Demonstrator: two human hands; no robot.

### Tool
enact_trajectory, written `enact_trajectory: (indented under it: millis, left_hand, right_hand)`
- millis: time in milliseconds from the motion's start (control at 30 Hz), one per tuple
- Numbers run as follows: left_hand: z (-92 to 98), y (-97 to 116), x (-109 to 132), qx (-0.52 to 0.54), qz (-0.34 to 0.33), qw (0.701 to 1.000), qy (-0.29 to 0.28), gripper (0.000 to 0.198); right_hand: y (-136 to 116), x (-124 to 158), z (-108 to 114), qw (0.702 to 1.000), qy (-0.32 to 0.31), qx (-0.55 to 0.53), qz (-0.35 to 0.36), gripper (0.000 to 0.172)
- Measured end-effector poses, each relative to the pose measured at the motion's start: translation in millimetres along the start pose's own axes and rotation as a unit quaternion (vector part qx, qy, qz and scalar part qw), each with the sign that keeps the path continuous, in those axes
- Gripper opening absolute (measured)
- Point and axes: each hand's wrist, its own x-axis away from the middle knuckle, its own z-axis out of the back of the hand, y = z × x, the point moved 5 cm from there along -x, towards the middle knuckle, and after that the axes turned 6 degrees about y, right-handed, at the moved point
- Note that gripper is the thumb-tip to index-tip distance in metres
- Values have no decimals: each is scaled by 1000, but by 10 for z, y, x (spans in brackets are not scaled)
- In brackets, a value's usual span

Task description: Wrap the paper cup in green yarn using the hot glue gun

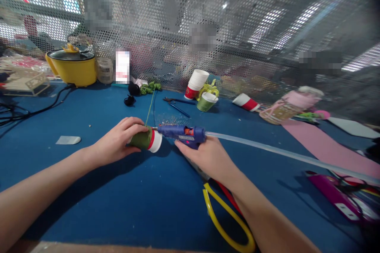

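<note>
My left hand point(127, 136) is wrapped round a paper cup point(144, 139) lying on its side, its rim turned to the right. Green yarn covers most of the cup, leaving a red band and the white rim bare. In my right hand point(209, 154) is a blue glue gun point(181, 132), its nozzle at the cup's upper side by the red band. A long clear glue stick point(252, 142) runs out of the gun's back to the right. From the cup a strand of green yarn point(151, 104) stretches back to a green yarn bundle point(150, 87).
Yellow-handled scissors point(228, 213) lie under my right forearm. Pliers point(179, 104), stacked paper cups point(196, 83), a green-wrapped cup point(207, 101) and a tipped cup point(246, 102) are behind. A yellow pot point(74, 69) stands back left, a pink-lidded bottle point(289, 104) right, a purple power strip point(341, 197) front right.
</note>
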Motion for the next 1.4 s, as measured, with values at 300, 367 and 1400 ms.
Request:
enact_trajectory:
  millis: [300, 367, 1400]
  left_hand:
    - [-16, -93, 14, 26, 44, 999, 2, 41]
    - [-17, -113, 14, 32, 55, 998, 1, 42]
    - [-14, -112, 6, 28, 59, 998, 5, 43]
  right_hand:
    - [-24, 27, 4, 1000, -12, -1, 7, 15]
    - [-35, 27, 2, 1000, -13, 2, 18, 15]
    - [-42, 38, -18, 999, -37, -8, -13, 16]
